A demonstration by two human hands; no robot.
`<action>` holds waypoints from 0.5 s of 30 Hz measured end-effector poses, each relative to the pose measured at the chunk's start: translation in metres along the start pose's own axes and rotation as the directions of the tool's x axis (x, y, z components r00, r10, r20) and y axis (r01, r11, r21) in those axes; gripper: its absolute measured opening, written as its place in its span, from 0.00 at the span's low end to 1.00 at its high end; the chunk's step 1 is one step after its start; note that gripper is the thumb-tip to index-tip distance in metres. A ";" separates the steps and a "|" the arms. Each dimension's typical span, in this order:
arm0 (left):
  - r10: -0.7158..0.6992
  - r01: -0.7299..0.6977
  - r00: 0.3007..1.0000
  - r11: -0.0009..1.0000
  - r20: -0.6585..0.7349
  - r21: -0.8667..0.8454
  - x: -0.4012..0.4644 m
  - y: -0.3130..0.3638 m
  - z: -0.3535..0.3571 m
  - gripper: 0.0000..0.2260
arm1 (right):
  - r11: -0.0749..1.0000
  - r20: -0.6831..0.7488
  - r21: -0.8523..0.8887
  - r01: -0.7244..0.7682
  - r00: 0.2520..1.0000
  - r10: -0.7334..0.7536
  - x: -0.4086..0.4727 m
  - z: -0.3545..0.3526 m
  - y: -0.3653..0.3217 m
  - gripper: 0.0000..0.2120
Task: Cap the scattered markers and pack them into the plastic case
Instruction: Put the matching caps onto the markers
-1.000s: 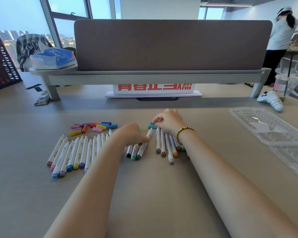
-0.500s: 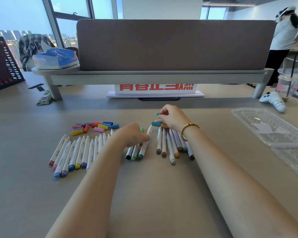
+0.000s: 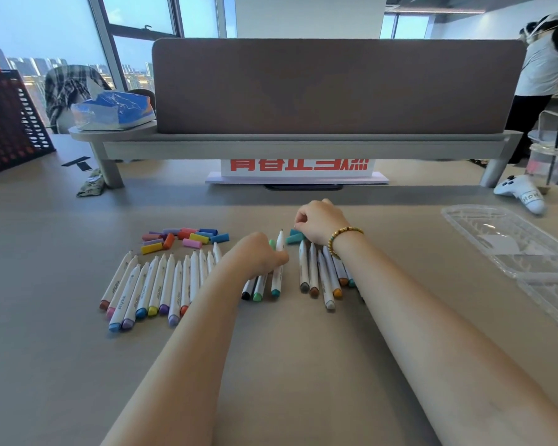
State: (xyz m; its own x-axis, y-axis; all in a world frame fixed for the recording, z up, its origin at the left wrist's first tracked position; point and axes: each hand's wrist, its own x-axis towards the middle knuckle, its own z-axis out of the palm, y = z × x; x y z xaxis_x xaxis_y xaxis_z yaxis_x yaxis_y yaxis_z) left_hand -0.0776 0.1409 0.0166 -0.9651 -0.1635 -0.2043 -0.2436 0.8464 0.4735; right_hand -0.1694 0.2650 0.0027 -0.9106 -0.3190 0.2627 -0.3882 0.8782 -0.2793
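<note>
1. Work surface: a flat beige matte desk top (image 3: 62, 333), which carries every item listed below.
2. Landmark: a long grey-brown felt divider panel (image 3: 335, 88) stands upright across the far side of the desk on a grey shelf with round legs (image 3: 303, 146).
3. Under the shelf, below the panel's middle, a white sign with red characters (image 3: 298, 164) stands on a flat white base.
4. Left of the panel, a blue and white tissue pack (image 3: 113, 111) lies on the shelf end; further left stands a dark perforated crate (image 3: 10, 123). Behind these, tall windows (image 3: 45, 30) show a city skyline.
5. Right of the panel, a person in a white top (image 3: 543, 66) stands at another desk. A white game controller (image 3: 521, 193) lies near the shelf's right leg.
6. In front of the panel, left of centre: a pile of loose coloured marker caps (image 3: 187, 238), with a row of uncapped white-barrelled markers (image 3: 161, 284) just nearer the camera.
7. The left hand (image 3: 258, 255) has its fingers curled round one white marker with a teal end (image 3: 277, 265), tip raised.
8. The right hand (image 3: 319, 222), wearing a beaded bracelet, pinches downward at teal caps (image 3: 294, 237); whether a cap is gripped cannot be told. A second group of markers (image 3: 322, 275) lies beside its wrist.
9. The clear plastic case (image 3: 512, 243) lies open, right of the panel's front, well apart from the markers.
</note>
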 end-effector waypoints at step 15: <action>0.100 -0.106 0.994 0.986 -0.047 -0.126 -0.012 0.008 0.001 0.11 | 0.761 0.030 0.641 -0.103 0.994 0.109 -0.032 -0.027 0.001 0.05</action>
State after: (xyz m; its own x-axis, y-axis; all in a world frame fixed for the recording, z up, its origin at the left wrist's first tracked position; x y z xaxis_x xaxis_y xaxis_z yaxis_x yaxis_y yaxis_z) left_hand -0.0675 0.1500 0.0225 -0.9882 -0.1017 -0.1149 -0.1505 0.7881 0.5969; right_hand -0.1372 0.2853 0.0191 -0.9515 -0.2316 0.2026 -0.2921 0.4724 -0.8316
